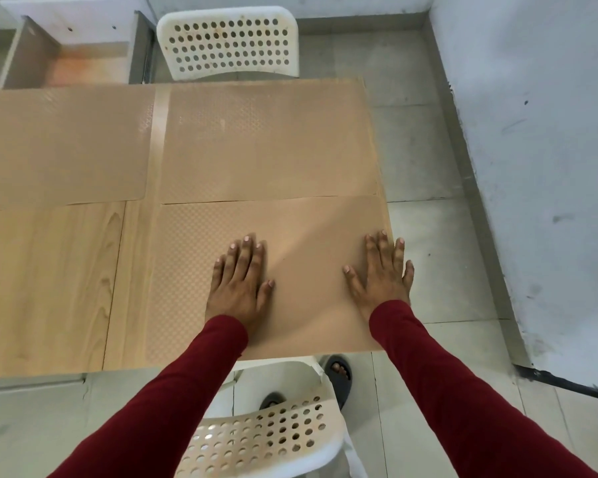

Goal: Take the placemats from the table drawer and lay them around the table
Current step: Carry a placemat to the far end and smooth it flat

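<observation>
Taking the wooden table (49,288) as the landmark, the nearest thing is a white perforated chair (266,439) tucked under its near edge, with a sandalled foot (339,374) showing beside it on the tiled floor. On the table's near right corner lies the near placemat (290,229), a thin tan sheet with a fine embossed pattern, its right edge about level with the table's right edge. The left hand (239,284) rests flat on its middle and the right hand (384,274) flat at its right border, the outer fingers reaching past the edge; all fingers are straight and spread, pinching nothing, only pressing down.

The mat looks light, floppy and rather slick, so it would likely slide under a flat palm and sag if lifted by one corner. Two corners, or the two short edges, seem the better hold; for small shifts, flat pressing should do.

Beyond it, on the table's far right corner, a second placemat (266,139) lies just beside the near one, edges almost meeting. A third placemat (63,146) covers the far left, a bare strip between them. Past the table's far edge stands another white chair (228,43). The near left part of the table has no mat yet; the drawer is not in view.
</observation>
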